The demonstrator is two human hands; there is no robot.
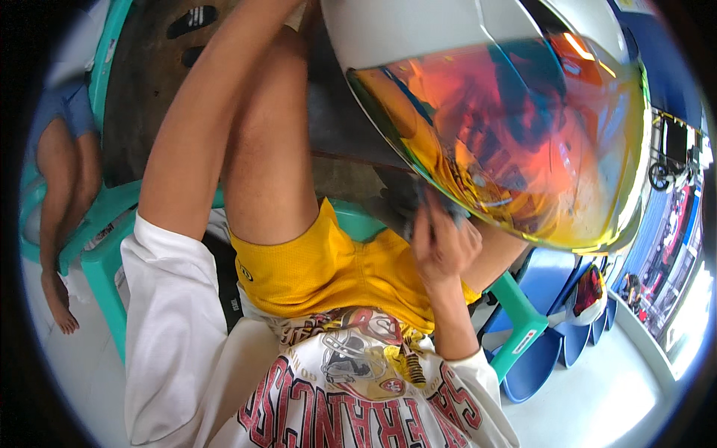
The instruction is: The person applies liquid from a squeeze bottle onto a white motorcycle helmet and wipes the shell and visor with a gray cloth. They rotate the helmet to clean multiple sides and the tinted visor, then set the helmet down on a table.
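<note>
A white full-face motorcycle helmet (418,26) with a shiny orange, red and yellow mirrored visor (515,142) fills the upper right, tilted in front of my lap. My right hand (447,243) is just below the visor's lower edge, its fingers closed on a dark grey cloth (402,198) that is partly smeared by motion. Whether the cloth touches the visor, I cannot tell. My left forearm (194,142) reaches up past my knee toward the helmet's far side. The left hand itself is out of sight at the top edge.
I sit on a green plastic chair (523,325). A dark low table (343,123) lies beyond my knees. Blue seats (534,366) and another helmet (590,295) are at the right. Another person's bare legs (60,187) are at the left. A striped slipper (192,21) lies at the far left.
</note>
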